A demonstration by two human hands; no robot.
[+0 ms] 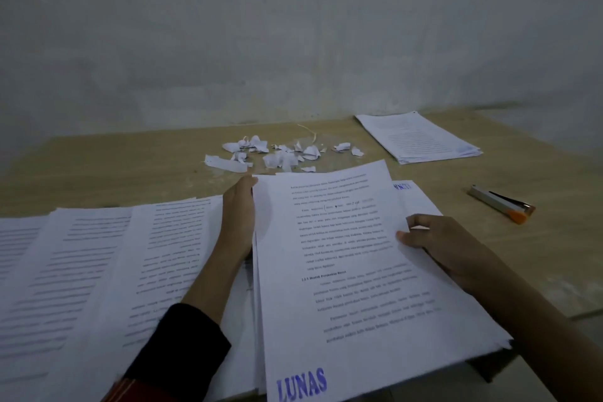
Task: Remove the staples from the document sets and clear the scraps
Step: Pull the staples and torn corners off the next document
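Observation:
A thick printed document set [346, 271] with a blue "LUNAS" stamp lies in front of me on the wooden table [130, 160]. My left hand [238, 215] lies along its left edge with the fingers tucked under the top sheets. My right hand [437, 241] pinches the right edge, thumb on top of the page. Torn white paper scraps [277, 153] lie scattered in a pile just beyond the set. A silver and orange staple remover [502, 202] rests on the table to the right, away from both hands.
More printed sheets [98, 271] are fanned out across the left of the table. Another stack of papers [421, 137] sits at the back right near the grey wall [293, 42]. The table's right edge drops off close to my right forearm.

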